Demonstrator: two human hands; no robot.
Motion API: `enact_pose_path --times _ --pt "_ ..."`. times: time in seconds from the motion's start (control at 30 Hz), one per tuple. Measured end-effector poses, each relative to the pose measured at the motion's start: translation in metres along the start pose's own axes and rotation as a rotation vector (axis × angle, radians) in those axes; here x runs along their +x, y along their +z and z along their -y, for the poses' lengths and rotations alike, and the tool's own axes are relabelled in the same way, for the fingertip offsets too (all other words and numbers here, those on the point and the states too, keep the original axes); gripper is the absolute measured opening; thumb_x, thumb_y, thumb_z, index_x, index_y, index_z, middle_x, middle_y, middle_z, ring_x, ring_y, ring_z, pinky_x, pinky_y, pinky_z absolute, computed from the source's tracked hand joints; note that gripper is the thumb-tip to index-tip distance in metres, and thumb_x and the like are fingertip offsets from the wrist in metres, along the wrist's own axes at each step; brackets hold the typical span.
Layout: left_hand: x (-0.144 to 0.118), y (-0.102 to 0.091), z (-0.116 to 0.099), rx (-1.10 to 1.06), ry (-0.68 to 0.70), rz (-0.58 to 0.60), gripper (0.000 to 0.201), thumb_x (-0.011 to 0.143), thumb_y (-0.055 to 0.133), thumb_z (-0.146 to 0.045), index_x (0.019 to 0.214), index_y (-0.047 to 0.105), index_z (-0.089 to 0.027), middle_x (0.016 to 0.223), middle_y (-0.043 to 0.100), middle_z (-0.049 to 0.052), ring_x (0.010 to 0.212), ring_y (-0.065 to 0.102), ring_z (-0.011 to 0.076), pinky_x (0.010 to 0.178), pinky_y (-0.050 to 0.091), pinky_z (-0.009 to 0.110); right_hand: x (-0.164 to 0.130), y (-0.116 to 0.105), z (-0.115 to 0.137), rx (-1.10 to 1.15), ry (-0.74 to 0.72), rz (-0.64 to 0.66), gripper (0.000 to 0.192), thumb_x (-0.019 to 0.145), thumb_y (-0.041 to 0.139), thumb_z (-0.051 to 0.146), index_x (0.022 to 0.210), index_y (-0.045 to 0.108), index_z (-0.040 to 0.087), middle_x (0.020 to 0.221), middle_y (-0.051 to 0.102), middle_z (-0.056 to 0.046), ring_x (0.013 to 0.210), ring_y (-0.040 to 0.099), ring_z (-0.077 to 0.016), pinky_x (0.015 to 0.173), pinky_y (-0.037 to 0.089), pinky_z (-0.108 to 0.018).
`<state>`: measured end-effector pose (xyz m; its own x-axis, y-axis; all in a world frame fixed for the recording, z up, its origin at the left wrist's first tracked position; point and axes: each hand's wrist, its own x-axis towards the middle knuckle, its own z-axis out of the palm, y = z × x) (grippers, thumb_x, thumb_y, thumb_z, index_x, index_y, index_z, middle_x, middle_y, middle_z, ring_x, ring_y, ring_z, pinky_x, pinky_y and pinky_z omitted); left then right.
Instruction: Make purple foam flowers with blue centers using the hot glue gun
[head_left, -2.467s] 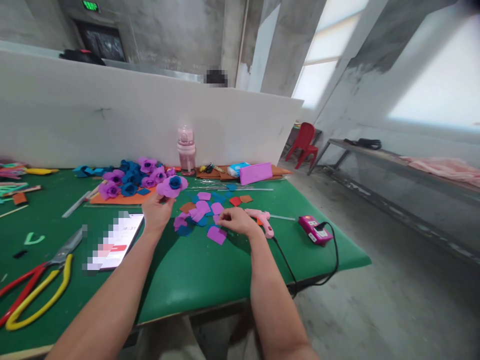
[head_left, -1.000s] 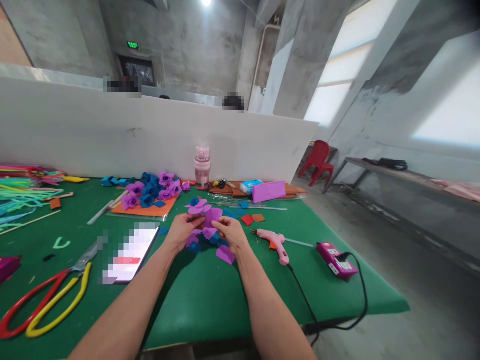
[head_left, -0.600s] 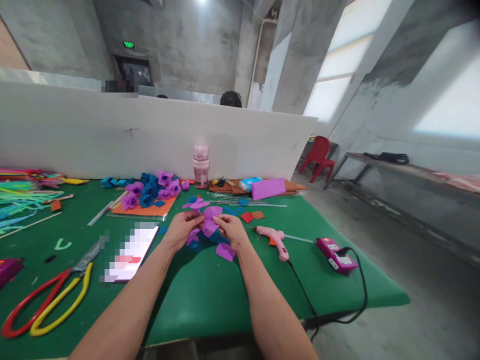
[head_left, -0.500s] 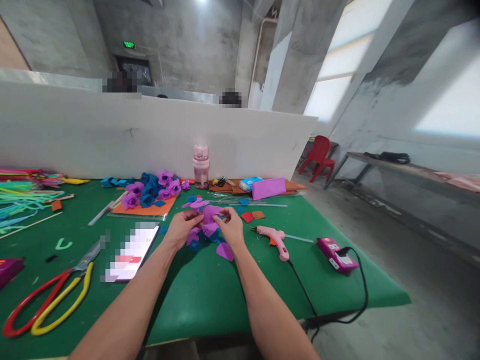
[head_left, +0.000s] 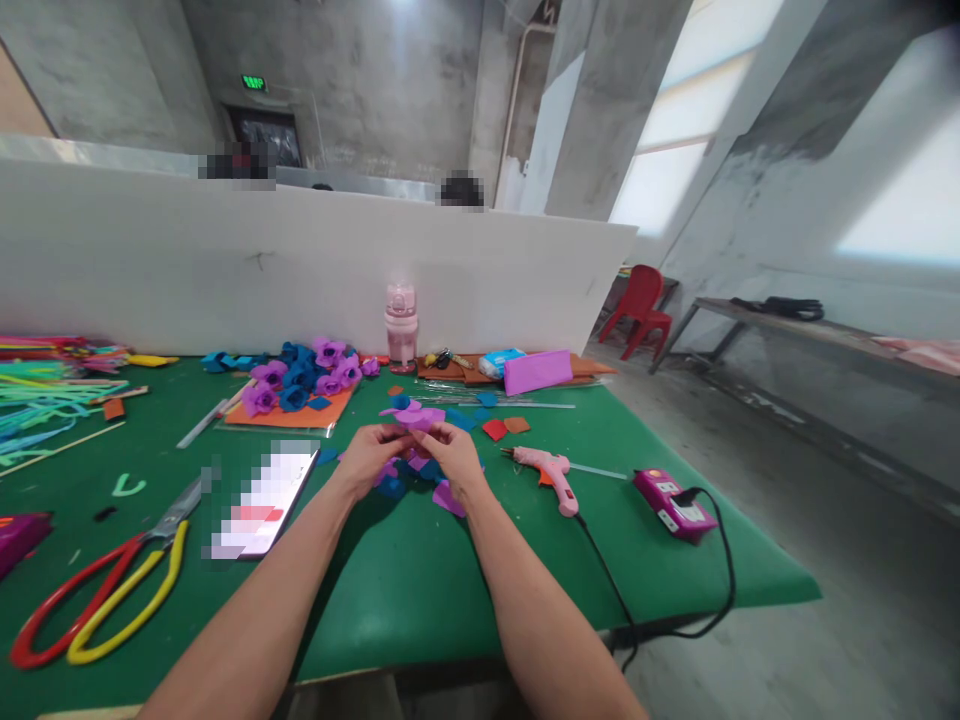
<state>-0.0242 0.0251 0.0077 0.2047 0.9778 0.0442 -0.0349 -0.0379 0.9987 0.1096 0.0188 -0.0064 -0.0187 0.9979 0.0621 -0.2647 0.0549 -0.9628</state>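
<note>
Between my two hands is a purple paper petal (head_left: 420, 417), held over the middle of the green table. My left hand (head_left: 370, 455) pinches its left side, and my right hand (head_left: 454, 456) grips it from the right; the fingertips nearly meet. Beneath and around the hands lie loose blue petals (head_left: 391, 487) and purple petals (head_left: 448, 498), partly covered by my fingers. A pink glue gun (head_left: 547, 467) rests on its side to the right of my right hand, a clear glue stick in its back. Left of my left wrist lies a phone (head_left: 262, 505).
Large scissors (head_left: 124, 590) with red and yellow handles lie at front left. Purple and blue paper flowers (head_left: 300, 377) sit on orange sheets. A pink bottle (head_left: 401, 330) stands by the white partition (head_left: 315, 265). A purple power socket (head_left: 673, 505) with a black cord is at right.
My hands have drawn closer together on the purple petal. It now lies flatter, tilted away, where before its broad face showed upright between them.
</note>
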Motion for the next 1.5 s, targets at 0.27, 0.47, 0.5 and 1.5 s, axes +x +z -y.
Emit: enact_pose_path --times 0.27,0.47,0.5,1.5 --pt "0.003 -0.005 -0.002 0.152 0.148 -0.108 0.035 0.059 0.071 -0.039 0.083 0.069 -0.012 0.069 0.068 0.005 0.057 0.057 0.0131 0.062 0.046 0.027 0.010 -0.015 0.003 0.142 -0.017 -0.148 0.025 0.057 0.069 0.037 0.067 0.057 0.017 0.055 0.053 0.005 0.048 0.048 -0.0067 0.052 0.044 -0.021" --pt "-0.001 -0.002 -0.003 0.304 0.200 -0.228 0.024 0.059 0.070 -0.036 0.071 0.070 -0.014 0.061 0.067 0.002 0.061 0.061 0.0180 0.064 0.047 0.029 0.009 -0.020 0.018 0.170 -0.153 -0.278 0.021 0.061 0.065 0.034 0.070 0.055 0.018 0.058 0.053 0.005 0.052 0.051 -0.0084 0.050 0.045 -0.021" --pt "-0.001 -0.002 -0.001 0.324 0.215 -0.261 0.023 0.059 0.069 -0.035 0.069 0.070 -0.014 0.061 0.067 0.002 0.062 0.061 0.0183 0.063 0.047 0.028 0.009 -0.019 0.019 0.157 -0.164 -0.301 0.021 0.061 0.065 0.034 0.071 0.055 0.017 0.058 0.054 0.004 0.053 0.052 -0.0092 0.050 0.046 -0.021" --pt "0.002 -0.012 0.006 0.451 0.391 -0.201 0.015 0.063 0.064 -0.029 0.072 0.070 -0.018 0.079 0.070 0.004 0.080 0.062 0.0221 0.078 0.046 0.032 0.009 -0.018 0.006 0.179 0.009 -0.177 0.028 0.058 0.068 0.041 0.061 0.053 0.018 0.051 0.048 0.006 0.046 0.045 -0.0068 0.049 0.042 -0.021"
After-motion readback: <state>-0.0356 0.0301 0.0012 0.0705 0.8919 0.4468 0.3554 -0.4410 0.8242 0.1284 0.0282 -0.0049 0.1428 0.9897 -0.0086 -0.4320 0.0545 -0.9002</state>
